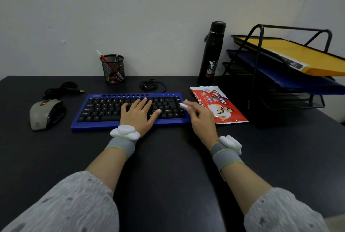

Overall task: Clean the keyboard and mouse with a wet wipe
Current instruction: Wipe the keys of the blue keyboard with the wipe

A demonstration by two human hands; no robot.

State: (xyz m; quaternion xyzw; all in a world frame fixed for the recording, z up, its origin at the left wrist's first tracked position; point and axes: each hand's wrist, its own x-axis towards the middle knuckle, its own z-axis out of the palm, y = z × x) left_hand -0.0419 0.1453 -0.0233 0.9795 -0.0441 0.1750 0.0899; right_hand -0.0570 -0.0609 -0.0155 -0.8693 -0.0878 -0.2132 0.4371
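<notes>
A blue keyboard [104,108] with black keys lies in the middle of the dark desk. My left hand [139,113] rests flat on its keys, fingers spread. My right hand [200,117] is at the keyboard's right end and pinches a small folded white wet wipe [183,105] against the far right keys. A grey and black mouse [45,114] sits left of the keyboard, its cable coiled behind it. A red and white wet-wipe packet [218,106] lies just right of my right hand.
A mesh pen holder [113,70] stands behind the keyboard, with a coiled black cable [149,84] beside it. A tall black bottle [211,54] stands at the back right. A black wire paper tray rack [291,67] with yellow and blue folders fills the right side.
</notes>
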